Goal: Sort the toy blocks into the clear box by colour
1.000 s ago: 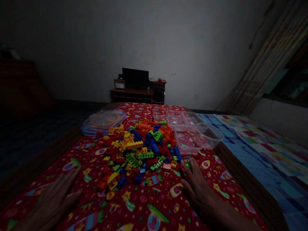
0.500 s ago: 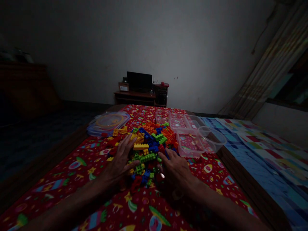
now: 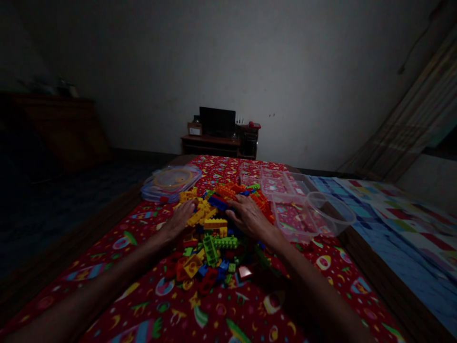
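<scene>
A heap of toy building bricks lies between my hands in the head view. Yellow bricks [image 3: 200, 215] gather on its left, green bricks [image 3: 211, 250] nearer me, and orange bricks [image 3: 225, 191] at the back. My left hand [image 3: 179, 220] rests against the left side of the heap beside the yellow bricks, open, with no brick visible in it. Over the right side reaches my right hand [image 3: 249, 216], open, its thumb apart from the fingers. Its fingertips are by a blue brick [image 3: 218, 203]; the bricks under the palm are hidden.
Clear plastic boxes [image 3: 294, 219] stand right of the heap, with a round clear tub [image 3: 330, 209] beside them. Stacked clear lids [image 3: 171, 180] lie at the back left. A red patterned cloth [image 3: 200, 314] covers the table. Beyond is a desk with a monitor [image 3: 217, 120].
Both hands have moved farther over the heap, the right one toward the back. Bricks near the front have shifted and spread, with a yellow one now showing there. The view has turned slightly left.
</scene>
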A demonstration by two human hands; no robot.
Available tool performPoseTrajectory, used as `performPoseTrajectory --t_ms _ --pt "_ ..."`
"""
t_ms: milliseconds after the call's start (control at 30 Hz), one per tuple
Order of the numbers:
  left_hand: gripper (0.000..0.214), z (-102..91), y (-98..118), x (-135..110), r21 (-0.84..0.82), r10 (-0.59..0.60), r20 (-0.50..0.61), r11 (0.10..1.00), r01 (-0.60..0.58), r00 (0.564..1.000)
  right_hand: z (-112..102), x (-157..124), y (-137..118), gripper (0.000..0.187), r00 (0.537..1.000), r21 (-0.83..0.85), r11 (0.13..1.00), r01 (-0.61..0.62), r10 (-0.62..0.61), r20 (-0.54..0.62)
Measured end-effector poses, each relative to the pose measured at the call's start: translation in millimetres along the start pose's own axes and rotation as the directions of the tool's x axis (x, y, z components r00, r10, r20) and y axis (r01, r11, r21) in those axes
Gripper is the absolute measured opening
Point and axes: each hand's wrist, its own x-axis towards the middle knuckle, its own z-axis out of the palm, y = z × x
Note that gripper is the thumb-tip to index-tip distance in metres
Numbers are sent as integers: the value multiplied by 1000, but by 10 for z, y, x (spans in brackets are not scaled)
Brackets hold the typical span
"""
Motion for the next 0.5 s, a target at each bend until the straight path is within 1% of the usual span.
performPoseTrajectory --t_ms 33,67,133,200,267,333,367,433,500 --pt "66 4 103 5 -28 -71 12 997 71 997 6 24 30 22 1000 16 1000 10 -10 18" --pt "67 -3 207 8 -50 -99 33 994 100 995 -2 38 57 21 1000 35 999 18 -19 25" --pt "65 -38 398 7 -65 -97 7 993 97 995 -45 46 100 20 1000 81 997 18 -19 18" --pt "63 -91 556 1 -68 -63 -12 996 62 998 -103 41 137 19 1000 127 992 -9 9 -1" --pt "61 -165 693 12 -75 -6 -3 997 6 1000 -153 35 177 20 998 157 986 -56 60 -25" --pt "58 -271 817 73 -78 58 -8 995 -58 998 -187 33 220 22 992 176 980 -95 107 -61" --pt "56 -337 873 129 -72 83 -36 994 -85 996 -200 33 241 23 989 186 977 -107 124 -80" --pt "55 -488 962 289 -50 121 -126 990 -128 985 -220 31 279 26 984 198 973 -119 142 -109" --pt "54 -630 1003 480 -45 142 -154 988 -150 978 -240 19 309 27 982 191 974 -121 146 -121"
